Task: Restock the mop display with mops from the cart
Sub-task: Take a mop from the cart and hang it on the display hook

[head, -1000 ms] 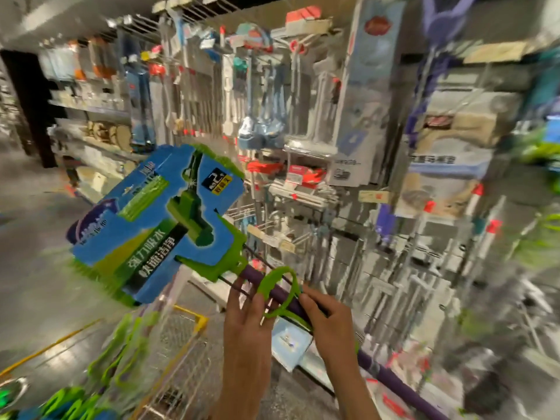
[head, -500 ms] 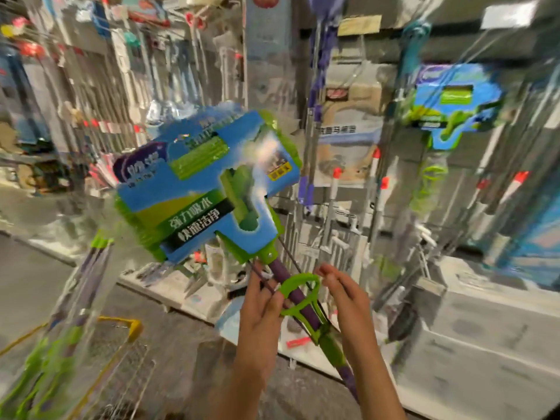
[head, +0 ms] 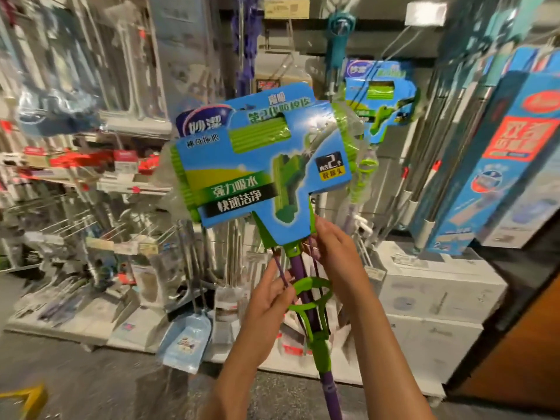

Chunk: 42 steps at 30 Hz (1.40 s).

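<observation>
Hands both on the sponge mop [head: 260,165] — my left hand [head: 269,298] pinches a thin purple rod beside the green wringer handle [head: 312,295], my right hand [head: 336,256] curls round the purple shaft [head: 298,268] just under the blue card packaging. I hold it upright before the mop display [head: 381,95], where a matching mop hangs.

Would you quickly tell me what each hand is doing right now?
Left hand: pinching the mop's thin rod.
Right hand: gripping the mop just below its head.

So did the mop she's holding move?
Yes. The mop swung right, toward the matching mop hanging on the display, away from the cart; both hands grip it.
</observation>
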Available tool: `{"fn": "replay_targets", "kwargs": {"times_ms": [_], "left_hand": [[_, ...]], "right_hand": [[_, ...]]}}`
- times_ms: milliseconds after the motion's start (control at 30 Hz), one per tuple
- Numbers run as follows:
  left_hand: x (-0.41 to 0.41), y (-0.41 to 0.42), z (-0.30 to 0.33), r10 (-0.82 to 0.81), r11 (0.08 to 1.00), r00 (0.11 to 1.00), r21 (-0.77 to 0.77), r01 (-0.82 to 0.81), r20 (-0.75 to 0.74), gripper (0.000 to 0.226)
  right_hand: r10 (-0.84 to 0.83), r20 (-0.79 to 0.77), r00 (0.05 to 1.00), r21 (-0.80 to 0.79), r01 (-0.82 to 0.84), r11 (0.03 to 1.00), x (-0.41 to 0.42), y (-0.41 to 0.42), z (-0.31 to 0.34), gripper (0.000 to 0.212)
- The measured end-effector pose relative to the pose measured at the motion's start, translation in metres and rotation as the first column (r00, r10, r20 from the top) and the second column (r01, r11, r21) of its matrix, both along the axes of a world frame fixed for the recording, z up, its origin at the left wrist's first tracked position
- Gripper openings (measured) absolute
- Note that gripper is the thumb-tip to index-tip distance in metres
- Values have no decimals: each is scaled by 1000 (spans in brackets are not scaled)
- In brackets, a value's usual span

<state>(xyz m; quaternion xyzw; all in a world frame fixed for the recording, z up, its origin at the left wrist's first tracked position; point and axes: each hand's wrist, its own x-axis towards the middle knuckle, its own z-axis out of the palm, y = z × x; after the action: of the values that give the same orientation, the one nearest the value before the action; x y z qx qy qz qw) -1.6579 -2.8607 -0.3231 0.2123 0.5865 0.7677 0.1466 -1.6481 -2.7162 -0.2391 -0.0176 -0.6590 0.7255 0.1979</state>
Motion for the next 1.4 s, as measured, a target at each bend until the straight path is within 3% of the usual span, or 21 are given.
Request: {"fn": "replay_targets", "kwargs": {"times_ms": [67, 167, 200, 367, 500, 600, 633, 733, 800, 967, 1100, 1400], "left_hand": [[-14, 5, 1, -55, 998, 999, -30, 55, 4, 67], [-35, 12, 2, -135, 986, 990, -105, 129, -46, 57], [-41, 14, 4, -169, 978, 984, -133, 161, -50, 57], [-78, 25, 12, -255, 950, 967, -193, 246, -24, 40], [-97, 51, 23, -184, 980, 975, -58, 193, 125, 88], [-102, 69, 31, -110, 994, 982, 42, 104, 152, 109], [-106, 75, 33, -78, 996, 989, 54, 72, 127, 105], [-113, 92, 44, -49, 993, 995, 107, 39, 88, 48], [-112, 106, 49, -47, 984, 989, 176, 21, 140, 34], [-107, 143, 51, -32, 971, 981, 240, -14, 190, 33], [-108, 170, 59, 14, 973, 994, 228, -39, 110, 62], [-112, 230, 99, 91, 957, 990, 266, -116, 104, 66]], "right_hand": [[-36, 20, 999, -30, 36, 999, -13, 5, 6, 70], [-206, 20, 978, 12, 205, 979, -32, 11, 11, 31], [-253, 23, 967, 2, 253, 968, -37, 15, 10, 28], [-388, -7, 922, -21, 388, 921, -44, 26, -1, 26], [-478, -4, 878, -43, 477, 878, -42, 29, -18, 21], [-518, 10, 855, -52, 518, 854, -37, 33, -31, 23], [-524, 17, 852, -58, 524, 850, -34, 34, -36, 27], [-538, 57, 841, -42, 541, 840, -25, 39, -49, 39], [-537, 43, 843, -28, 538, 842, -20, 47, -57, 35], [-508, 37, 860, 38, 507, 861, -14, 78, -55, 19], [-550, -17, 835, -8, 550, 835, -18, 110, -30, 17], [-527, -47, 849, 3, 528, 849, -45, 187, 4, 34]]}}
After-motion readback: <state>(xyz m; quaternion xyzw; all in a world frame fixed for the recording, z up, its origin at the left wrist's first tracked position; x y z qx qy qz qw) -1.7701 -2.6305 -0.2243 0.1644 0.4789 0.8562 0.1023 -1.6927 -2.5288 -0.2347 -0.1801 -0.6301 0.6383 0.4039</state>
